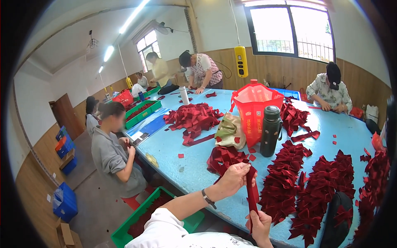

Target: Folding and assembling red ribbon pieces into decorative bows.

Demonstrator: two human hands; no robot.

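Observation:
A strip of dark red ribbon [252, 194] hangs stretched between my two hands over the near edge of the light blue table [173, 149]. My left hand [235, 177] pinches its upper end, a dark band on that wrist. Lower down, my right hand [260, 225] grips the bottom end. Just beyond my left hand lies a loose heap of red ribbon [223, 159]. To the right, rows of finished red bows [285, 177] and more red bows [324, 186] cover the table.
A dark flask [269, 130], a red bag [253, 108] and a beige bag [229, 131] stand mid-table, behind them a large ribbon pile [192, 118]. Several other people work around the table. A green crate [142, 219] sits on the floor below; a black object [337, 219] lies at lower right.

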